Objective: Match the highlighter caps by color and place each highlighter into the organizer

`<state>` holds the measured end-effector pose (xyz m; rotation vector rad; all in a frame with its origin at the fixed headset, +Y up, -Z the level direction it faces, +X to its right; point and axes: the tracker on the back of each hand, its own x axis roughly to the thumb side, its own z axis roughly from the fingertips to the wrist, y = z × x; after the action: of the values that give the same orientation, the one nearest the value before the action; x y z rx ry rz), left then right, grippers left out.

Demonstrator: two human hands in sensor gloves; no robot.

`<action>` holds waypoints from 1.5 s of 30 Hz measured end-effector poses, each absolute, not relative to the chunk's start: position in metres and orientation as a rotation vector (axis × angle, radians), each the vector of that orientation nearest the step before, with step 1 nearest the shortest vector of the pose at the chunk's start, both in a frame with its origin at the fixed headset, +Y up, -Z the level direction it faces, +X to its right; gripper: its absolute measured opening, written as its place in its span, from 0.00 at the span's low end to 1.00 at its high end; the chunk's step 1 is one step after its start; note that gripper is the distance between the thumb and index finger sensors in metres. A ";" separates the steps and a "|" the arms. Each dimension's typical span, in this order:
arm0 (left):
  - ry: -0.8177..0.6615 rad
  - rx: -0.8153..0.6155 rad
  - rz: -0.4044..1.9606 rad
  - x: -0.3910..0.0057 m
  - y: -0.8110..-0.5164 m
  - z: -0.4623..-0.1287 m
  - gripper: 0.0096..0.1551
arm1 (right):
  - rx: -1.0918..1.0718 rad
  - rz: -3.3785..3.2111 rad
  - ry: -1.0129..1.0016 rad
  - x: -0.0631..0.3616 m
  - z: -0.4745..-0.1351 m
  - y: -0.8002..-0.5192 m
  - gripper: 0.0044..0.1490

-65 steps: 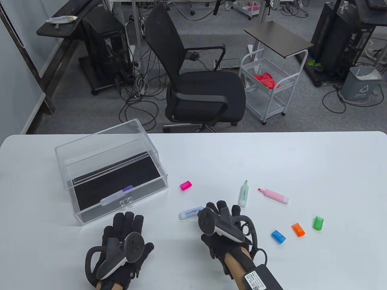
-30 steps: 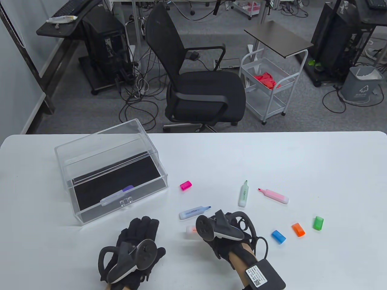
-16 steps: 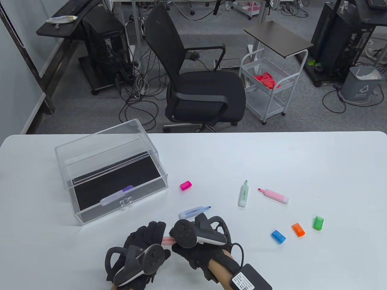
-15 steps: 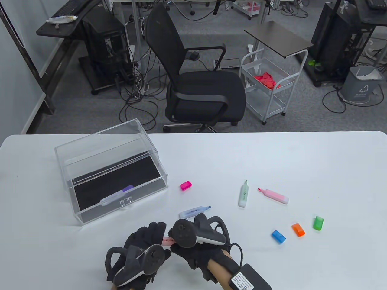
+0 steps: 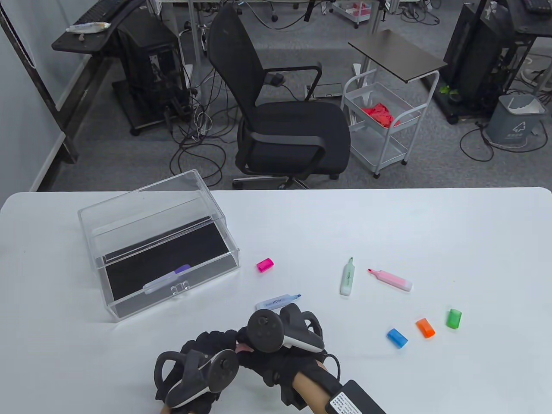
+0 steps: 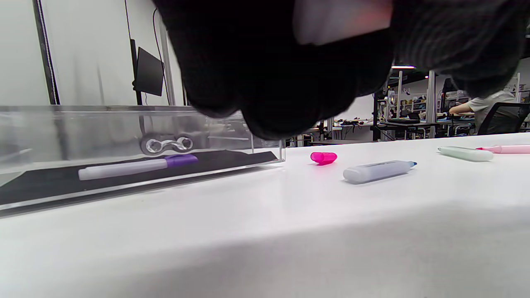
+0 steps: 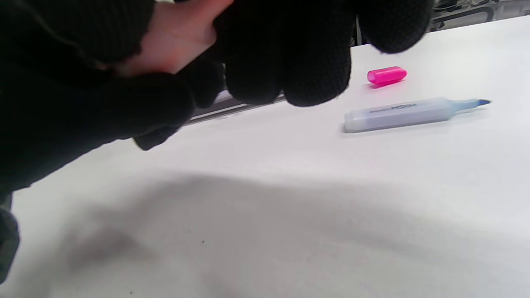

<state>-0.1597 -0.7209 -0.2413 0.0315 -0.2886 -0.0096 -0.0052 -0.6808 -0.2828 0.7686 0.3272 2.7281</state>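
My two hands meet near the table's front edge. Between them is a pale peach highlighter [image 5: 243, 346], mostly hidden; my right hand [image 5: 263, 358] grips one end and my left hand [image 5: 215, 343] curls round the other. Its pale body shows among my left hand's [image 6: 281, 82] fingers [image 6: 343, 20] and beside my right hand's [image 7: 298, 62] fingers [image 7: 174, 37]. The clear organizer [image 5: 159, 250] at the left holds a capped purple highlighter [image 5: 166, 279]. Uncapped blue [image 5: 276, 302], green [image 5: 347, 278] and pink [image 5: 391, 279] highlighters lie on the table. Loose caps: magenta [image 5: 265, 265], blue [image 5: 397, 338], orange [image 5: 425, 327], green [image 5: 454, 318].
The white table [image 5: 388, 224] runs the width of the view. A black office chair [image 5: 284, 129] and a white trolley [image 5: 384, 125] stand beyond its far edge. The organizer's open side faces my hands.
My right hand lifted the pale peach highlighter off the table and carried it left. My left hand came right to meet it, and both now hold it.
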 end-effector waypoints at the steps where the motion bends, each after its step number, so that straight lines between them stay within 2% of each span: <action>1: -0.287 0.027 -0.014 -0.160 -0.721 -0.242 0.31 | 0.754 2.741 0.332 -0.002 -0.282 -0.678 0.42; 12: -0.233 -0.026 0.008 -0.180 -0.722 -0.249 0.31 | 0.379 2.952 0.152 0.083 -0.289 -0.647 0.46; 22: -0.224 -0.037 0.002 -0.183 -0.724 -0.252 0.32 | -0.109 2.889 0.079 0.181 -0.305 -0.642 0.43; 26: -0.217 -0.045 -0.005 -0.184 -0.726 -0.254 0.32 | -0.344 2.912 0.073 0.218 -0.310 -0.653 0.43; 32: -0.205 -0.052 -0.007 -0.187 -0.726 -0.254 0.32 | -0.654 2.966 0.163 0.264 -0.317 -0.686 0.42; 38: -0.202 -0.061 -0.013 -0.186 -0.725 -0.253 0.32 | -0.790 2.988 0.292 0.289 -0.319 -0.717 0.44; 45: -0.214 -0.061 -0.020 -0.184 -0.725 -0.253 0.32 | -0.806 2.985 0.339 0.297 -0.320 -0.735 0.43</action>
<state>-0.1844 -0.7249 -0.2535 -0.0608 -0.2139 -0.0196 0.2969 -0.7350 -0.3198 -0.8064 0.3386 2.9848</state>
